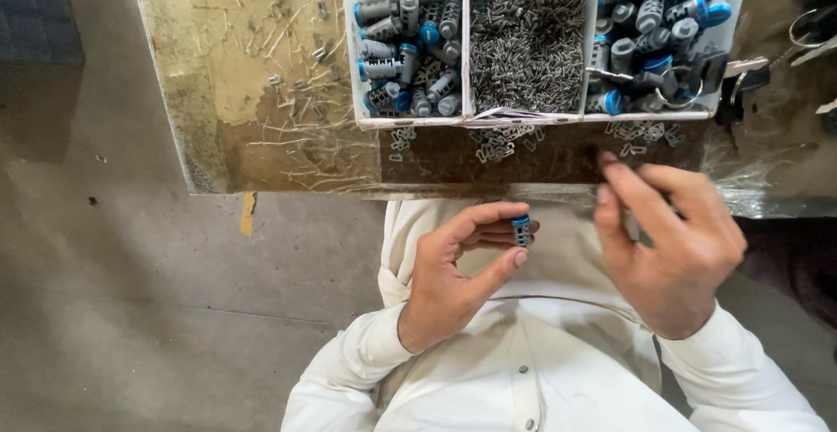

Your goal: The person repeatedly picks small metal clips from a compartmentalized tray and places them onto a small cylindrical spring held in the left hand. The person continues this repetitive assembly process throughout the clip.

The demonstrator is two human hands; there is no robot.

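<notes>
Divided tray (pixel 467 120) on table (pixel 261 92), cylinders (pixel 405 53) left compartment, small clips (pixel 527 44) middle, hands in front

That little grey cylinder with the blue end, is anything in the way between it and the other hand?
Nothing visible is. The small grey metal cylinder with a blue end sits pinched in the left hand. The right hand hangs beside it with only open air over the white shirt between them.
</notes>
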